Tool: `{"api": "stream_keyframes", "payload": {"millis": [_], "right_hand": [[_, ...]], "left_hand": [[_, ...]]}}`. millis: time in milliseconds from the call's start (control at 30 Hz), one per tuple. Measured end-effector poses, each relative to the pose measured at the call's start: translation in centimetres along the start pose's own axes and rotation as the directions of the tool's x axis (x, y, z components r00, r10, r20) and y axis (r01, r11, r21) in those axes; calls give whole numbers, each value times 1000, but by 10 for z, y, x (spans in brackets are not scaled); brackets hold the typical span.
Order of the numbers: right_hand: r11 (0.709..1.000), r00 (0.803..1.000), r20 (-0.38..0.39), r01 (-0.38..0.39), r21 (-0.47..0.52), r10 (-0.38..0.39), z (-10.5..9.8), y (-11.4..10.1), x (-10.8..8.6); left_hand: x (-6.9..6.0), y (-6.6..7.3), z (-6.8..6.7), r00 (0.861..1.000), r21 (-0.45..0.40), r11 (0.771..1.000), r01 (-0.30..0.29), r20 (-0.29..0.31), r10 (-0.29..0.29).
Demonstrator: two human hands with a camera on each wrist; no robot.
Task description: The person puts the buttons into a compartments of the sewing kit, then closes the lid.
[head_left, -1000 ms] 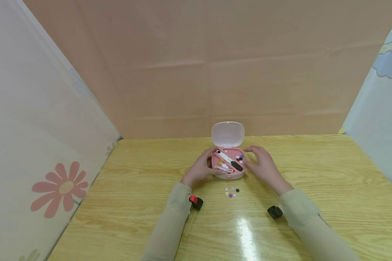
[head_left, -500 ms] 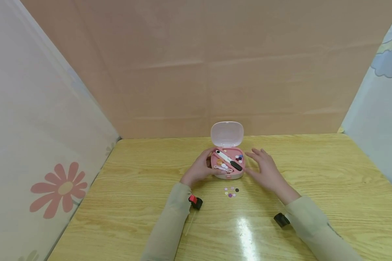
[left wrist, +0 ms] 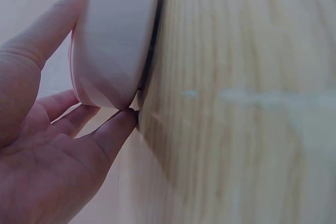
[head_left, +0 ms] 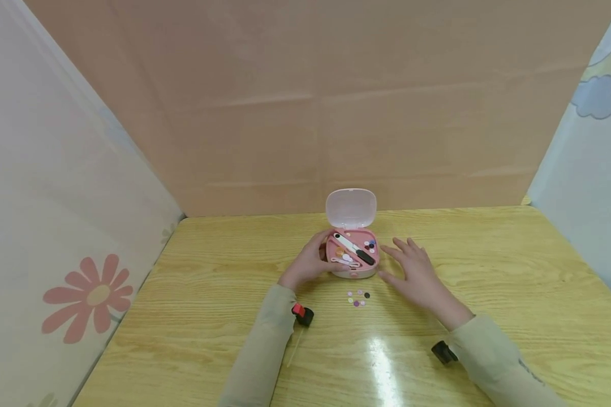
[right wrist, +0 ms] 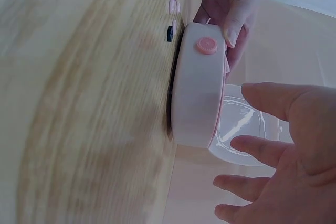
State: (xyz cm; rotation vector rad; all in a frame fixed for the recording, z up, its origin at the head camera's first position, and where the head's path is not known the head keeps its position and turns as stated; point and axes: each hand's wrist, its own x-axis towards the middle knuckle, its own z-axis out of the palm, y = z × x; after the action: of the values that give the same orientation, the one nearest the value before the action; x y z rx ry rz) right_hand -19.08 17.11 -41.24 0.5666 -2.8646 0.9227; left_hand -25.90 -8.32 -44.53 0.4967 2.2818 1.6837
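Note:
A small pink-and-white box (head_left: 361, 274) stands on the table with its clear lid (head_left: 351, 207) raised at the back. My left hand (head_left: 307, 264) holds the box by its left side, the thumb on the front rim and the fingers round the side wall (left wrist: 113, 40). Just off the box's right side is my right hand (head_left: 417, 278), fingers spread and holding nothing. A white tool with a black end (head_left: 355, 249) lies diagonally across the inside. Small buttons (head_left: 370, 245) sit in the right compartment, and a white looped strip (head_left: 344, 262) lies at the front left.
Several loose buttons (head_left: 356, 303), among them purple, pale and black ones, lie on the wooden table (head_left: 209, 311) in front of the box. A tan backdrop (head_left: 310, 113) rises behind the table. Black wrist cameras (head_left: 304, 316) are strapped to both sleeves.
My right hand has drawn away from the box's right side, moving right and toward me, and its fingers have spread. My left hand keeps its hold; the box shows no clear movement on the table.

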Motion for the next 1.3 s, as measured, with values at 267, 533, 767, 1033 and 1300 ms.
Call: {"api": "stream_keyframes", "payload": {"millis": [267,533,767,1033,1300], "right_hand": [[1000,1000,5,10,4,-10,2,-5,-11],[1000,1000,23,8,1,-8,9,-6,-18],[1000,999,42,-12,20,11,14,-6,-21],[997,997,46,-58,50,56,18,-11,-25],[993,996,49,-75,90,70,25,-16,-27]], "left_hand": [[-1,3,0,1000,20,1000,1,8,-1],[-2,3,-1,1000,26,1000,-3,9,2],[-1,3,-1,1000,27,1000,-9,10,9],[2,1,0,1000,40,999,15,4,-15],[0,1,-1,1000,40,999,20,-2,-20]]}}
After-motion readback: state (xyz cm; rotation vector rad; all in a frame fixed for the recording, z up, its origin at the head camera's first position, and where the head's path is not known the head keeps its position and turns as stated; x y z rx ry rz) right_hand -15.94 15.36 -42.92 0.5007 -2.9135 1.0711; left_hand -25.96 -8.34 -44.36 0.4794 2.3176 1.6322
